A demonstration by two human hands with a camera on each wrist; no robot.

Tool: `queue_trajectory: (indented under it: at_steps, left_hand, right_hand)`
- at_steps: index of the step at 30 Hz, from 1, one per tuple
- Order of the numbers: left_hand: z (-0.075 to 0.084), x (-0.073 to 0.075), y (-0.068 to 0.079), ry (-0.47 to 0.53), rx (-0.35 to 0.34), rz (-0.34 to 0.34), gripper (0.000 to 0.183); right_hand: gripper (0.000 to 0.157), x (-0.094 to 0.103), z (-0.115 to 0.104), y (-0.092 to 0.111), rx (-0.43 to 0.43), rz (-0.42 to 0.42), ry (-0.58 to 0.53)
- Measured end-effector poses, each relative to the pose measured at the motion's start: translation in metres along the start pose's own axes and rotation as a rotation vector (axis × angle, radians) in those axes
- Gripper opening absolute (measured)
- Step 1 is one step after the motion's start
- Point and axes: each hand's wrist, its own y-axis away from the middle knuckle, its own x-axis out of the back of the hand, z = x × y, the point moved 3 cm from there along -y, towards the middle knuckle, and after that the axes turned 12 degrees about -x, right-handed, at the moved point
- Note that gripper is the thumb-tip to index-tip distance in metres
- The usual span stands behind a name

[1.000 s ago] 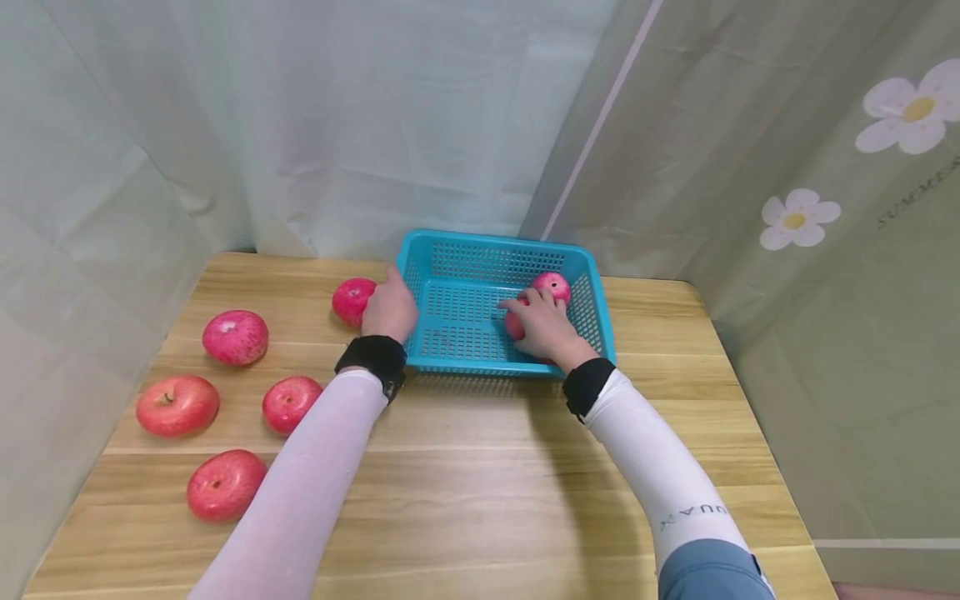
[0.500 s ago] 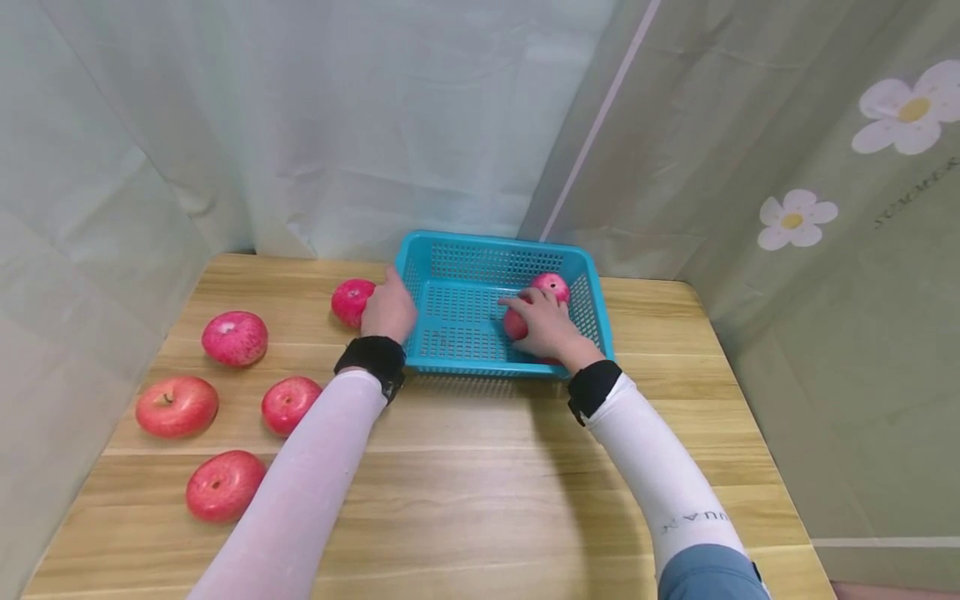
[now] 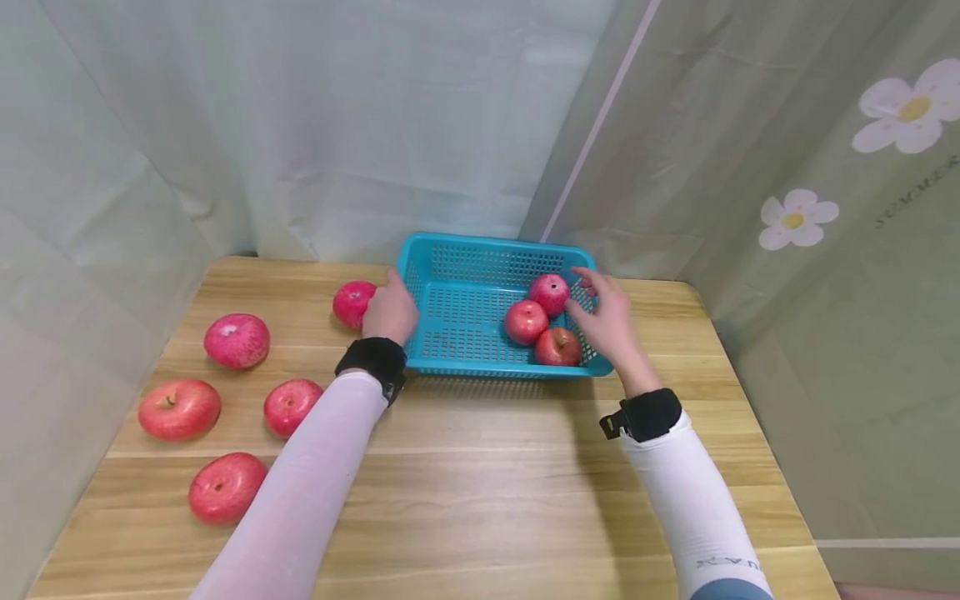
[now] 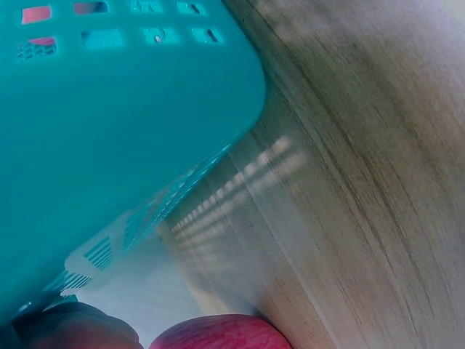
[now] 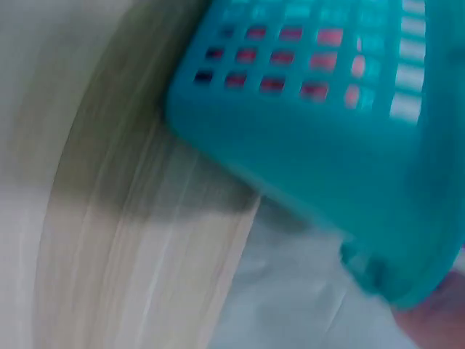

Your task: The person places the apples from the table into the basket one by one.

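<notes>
A blue perforated plastic basket [image 3: 495, 242] stands at the back of the wooden table. In its right part lie a pink apple [image 3: 550, 293], a red apple [image 3: 525, 322] and a darker red apple [image 3: 558, 347], close together. My left hand [image 3: 391, 312] grips the basket's left rim; its fingertips are hidden in the head view. Just beside that hand lies a deep pink apple [image 3: 352, 303], partly covered by it. At the right rim is my right hand [image 3: 611, 321], fingers apart and holding nothing, the thumb side over the basket. The right wrist view is blurred.
Left on the table are a pink apple [image 3: 237, 340], a large red apple [image 3: 179, 408] with a stem, another red apple [image 3: 292, 407] by the left sleeve and one nearer the front [image 3: 227, 488]. A pale curtain [image 3: 420, 125] hangs directly behind the basket.
My right hand has let go of the red apple in the basket and moved right to the right rim. The left hand and the basket have not visibly moved.
</notes>
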Motion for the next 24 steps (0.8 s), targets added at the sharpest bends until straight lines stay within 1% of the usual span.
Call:
queue_trajectory:
  at_steps: [2,3,4,7,8,10,13,15,19,24]
  left_hand:
    - [0.000,0.001,0.000,-0.005,-0.003,-0.002,0.078]
    - [0.000,0.001,-0.001,-0.008,-0.005,-0.003,0.078]
    - [0.000,0.002,-0.001,-0.009,-0.004,-0.002,0.078]
    - [-0.001,0.002,-0.002,-0.010,0.000,-0.003,0.078]
    - [-0.001,0.002,-0.002,-0.011,0.000,-0.003,0.076]
    - [-0.002,0.002,-0.002,-0.006,0.007,-0.004,0.074]
    - [-0.001,0.000,-0.002,-0.002,0.012,-0.005,0.071]
    - [-0.001,0.000,-0.002,0.004,0.013,-0.002,0.071]
    - [-0.001,0.000,0.000,0.019,0.007,0.000,0.074]
    - [-0.001,0.001,0.000,0.033,0.000,-0.012,0.075]
  right_hand:
    - [0.057,0.007,0.009,-0.003,-0.092,0.066,-0.004]
    - [0.061,0.008,0.014,-0.005,-0.147,0.073,0.011]
    - [0.066,0.008,0.019,-0.006,-0.200,0.058,0.013]
    - [0.082,0.001,0.032,-0.011,-0.339,-0.052,-0.014]
    - [0.085,-0.002,0.035,-0.011,-0.379,-0.090,-0.036]
    - [0.086,-0.008,0.040,-0.012,-0.434,-0.148,-0.086]
    - [0.082,-0.013,0.043,-0.013,-0.469,-0.179,-0.095]
    - [0.080,-0.015,0.043,-0.013,-0.469,-0.180,-0.063]
    - [0.080,-0.016,0.042,-0.013,-0.471,-0.169,-0.007]
    - [0.076,-0.016,0.041,-0.014,-0.508,-0.180,0.024]
